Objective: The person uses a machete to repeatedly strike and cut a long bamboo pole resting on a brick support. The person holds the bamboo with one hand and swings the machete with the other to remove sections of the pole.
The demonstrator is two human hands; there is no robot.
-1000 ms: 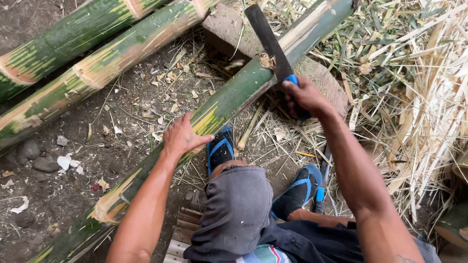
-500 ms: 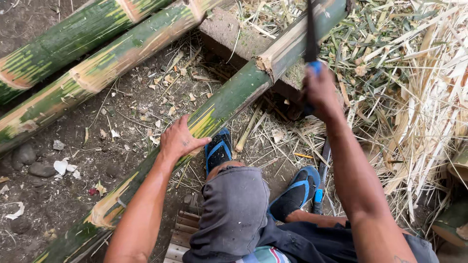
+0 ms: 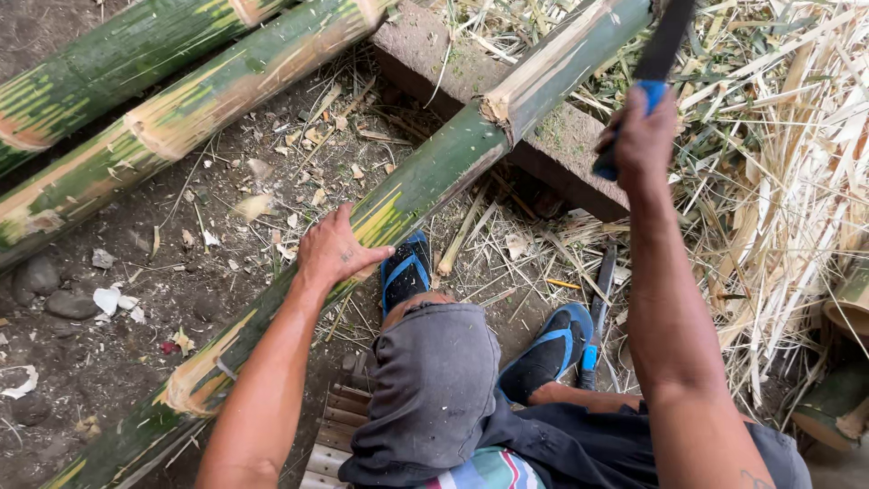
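Since the frame crops hard at the top, the dark flat machete blade [image 3: 665, 41] runs out of view, tip unseen. Long green bamboo pole [image 3: 425, 181] under work is cut off at both ends; it lies diagonally across a weathered wooden block [image 3: 425, 54], a pale shaved strip and a notch showing where it crosses. Two more green bamboo poles [image 3: 181, 109] lie side by side upper left, ends out of frame, so three poles total. Heap of pale bamboo shavings [image 3: 797, 181] fills the right side, uncountable. Two blue-strapped sandals [image 3: 405, 270] sit on the dirt just beside the pole; feet mostly hidden by the knee in grey fabric.

Right hand [image 3: 638, 140] is fisted tight around the machete's blue handle, raised over the block. Left hand [image 3: 335, 249] lies fingers together, palm flat on the pole, pressing it down. Second blue-handled tool [image 3: 597, 312] on the ground by the right sandal, partly hidden.
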